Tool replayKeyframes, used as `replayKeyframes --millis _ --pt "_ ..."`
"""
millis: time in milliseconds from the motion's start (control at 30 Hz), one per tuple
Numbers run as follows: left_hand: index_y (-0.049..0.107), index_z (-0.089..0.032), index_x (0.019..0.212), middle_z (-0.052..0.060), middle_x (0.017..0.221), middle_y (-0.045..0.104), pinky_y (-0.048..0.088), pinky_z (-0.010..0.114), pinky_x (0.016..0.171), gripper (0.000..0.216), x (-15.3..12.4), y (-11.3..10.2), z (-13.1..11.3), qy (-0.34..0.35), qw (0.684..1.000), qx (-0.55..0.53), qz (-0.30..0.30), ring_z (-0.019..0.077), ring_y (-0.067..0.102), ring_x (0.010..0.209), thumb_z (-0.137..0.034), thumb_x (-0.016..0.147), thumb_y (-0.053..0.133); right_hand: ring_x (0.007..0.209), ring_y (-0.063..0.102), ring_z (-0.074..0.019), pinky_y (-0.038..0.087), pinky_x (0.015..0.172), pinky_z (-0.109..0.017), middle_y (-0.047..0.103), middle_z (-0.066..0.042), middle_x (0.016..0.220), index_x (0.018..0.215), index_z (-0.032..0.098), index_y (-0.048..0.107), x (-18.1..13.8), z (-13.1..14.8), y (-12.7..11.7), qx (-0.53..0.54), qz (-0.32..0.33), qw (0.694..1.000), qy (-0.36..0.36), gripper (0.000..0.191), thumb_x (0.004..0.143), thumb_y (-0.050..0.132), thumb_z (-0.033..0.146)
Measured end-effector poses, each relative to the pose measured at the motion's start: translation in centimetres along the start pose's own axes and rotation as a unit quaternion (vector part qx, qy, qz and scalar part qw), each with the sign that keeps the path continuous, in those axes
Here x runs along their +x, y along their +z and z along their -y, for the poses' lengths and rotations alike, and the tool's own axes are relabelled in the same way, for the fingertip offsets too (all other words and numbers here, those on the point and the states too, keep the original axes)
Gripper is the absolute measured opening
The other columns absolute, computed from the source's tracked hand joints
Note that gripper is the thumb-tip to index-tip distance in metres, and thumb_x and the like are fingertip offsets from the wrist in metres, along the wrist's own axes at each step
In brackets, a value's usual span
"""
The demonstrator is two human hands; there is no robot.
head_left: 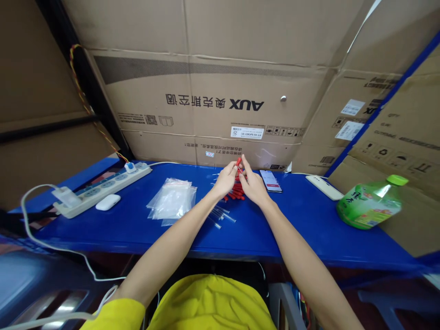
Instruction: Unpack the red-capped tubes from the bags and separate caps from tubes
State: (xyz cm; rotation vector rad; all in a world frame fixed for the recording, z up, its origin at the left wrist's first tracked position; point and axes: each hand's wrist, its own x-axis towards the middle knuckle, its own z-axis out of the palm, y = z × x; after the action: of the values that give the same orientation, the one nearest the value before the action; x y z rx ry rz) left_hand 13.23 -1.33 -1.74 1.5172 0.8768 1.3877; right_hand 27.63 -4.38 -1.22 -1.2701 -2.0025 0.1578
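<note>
Both hands meet over the middle of the blue table. My left hand pinches a small dropper with a red rubber bulb, its bulb end pointing up and away. My right hand closes on the same dropper from the other side, with thumb and forefinger near its thin lower part, which the fingers partly hide. Beneath the hands lies a pile of red rubber bulbs, partly covered by them. Several clear thin tubes lie scattered on the table just in front of the pile, partly behind my left forearm.
Left of the hands lies a stack of clear plastic bags. A power strip and a white earbud case are farther left. A phone, another white strip and a green bottle stand right. Cardboard walls the back.
</note>
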Motion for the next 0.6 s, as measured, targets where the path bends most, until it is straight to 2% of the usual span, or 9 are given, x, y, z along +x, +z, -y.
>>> replayKeyframes --millis 133,267,367,500,600 --pt "0.070 -0.019 0.104 0.005 0.092 0.069 0.049 0.027 0.081 0.019 -0.3 0.1 -0.2 0.013 0.999 0.044 -0.006 0.0185 0.062 0.088 -0.030 0.099 0.056 0.105 0.074 -0.0292 0.054 0.092 -0.038 0.077 -0.013 0.119 0.168 0.023 0.026 0.1 0.4 -0.9 -0.060 0.020 0.998 0.027 0.060 0.109 0.030 0.037" --pt "0.070 -0.019 0.105 0.006 0.100 0.073 0.048 0.028 0.088 0.022 -0.7 0.0 -0.9 0.037 0.992 0.119 -0.013 0.0206 0.065 0.095 -0.024 0.101 0.049 0.097 0.076 -0.0312 0.054 0.090 -0.040 0.079 -0.017 0.106 0.169 0.020 0.024 -0.1 1.4 -1.5 -0.170 0.045 0.983 0.056 0.062 0.111 0.026 0.041" --pt "0.070 -0.020 0.103 0.007 0.101 0.075 0.047 0.029 0.087 0.024 -0.8 -0.1 -1.3 0.045 0.985 0.167 -0.009 0.0219 0.066 0.093 -0.023 0.102 0.047 0.092 0.076 -0.0309 0.055 0.089 -0.042 0.080 -0.017 0.101 0.169 0.020 0.022 -0.1 2.2 -1.6 -0.228 0.066 0.969 0.065 0.062 0.111 0.025 0.041" --pt "0.070 -0.021 0.098 0.007 0.097 0.074 0.046 0.028 0.084 0.023 -0.8 -0.3 -1.3 0.047 0.977 0.206 -0.012 0.0220 0.065 0.089 -0.023 0.102 0.047 0.092 0.077 -0.0298 0.055 0.091 -0.041 0.080 -0.017 0.100 0.169 0.020 0.023 -0.1 2.6 -1.6 -0.247 0.080 0.963 0.069 0.060 0.111 0.028 0.038" --pt "0.069 -0.022 0.095 0.006 0.094 0.074 0.045 0.028 0.082 0.025 -0.7 -0.7 -0.9 0.055 0.972 0.228 -0.001 0.0218 0.066 0.088 -0.023 0.103 0.046 0.094 0.077 -0.0305 0.055 0.091 -0.041 0.079 -0.018 0.104 0.167 0.022 0.030 -0.1 2.1 -1.7 -0.241 0.087 0.965 0.057 0.058 0.111 0.030 0.037"
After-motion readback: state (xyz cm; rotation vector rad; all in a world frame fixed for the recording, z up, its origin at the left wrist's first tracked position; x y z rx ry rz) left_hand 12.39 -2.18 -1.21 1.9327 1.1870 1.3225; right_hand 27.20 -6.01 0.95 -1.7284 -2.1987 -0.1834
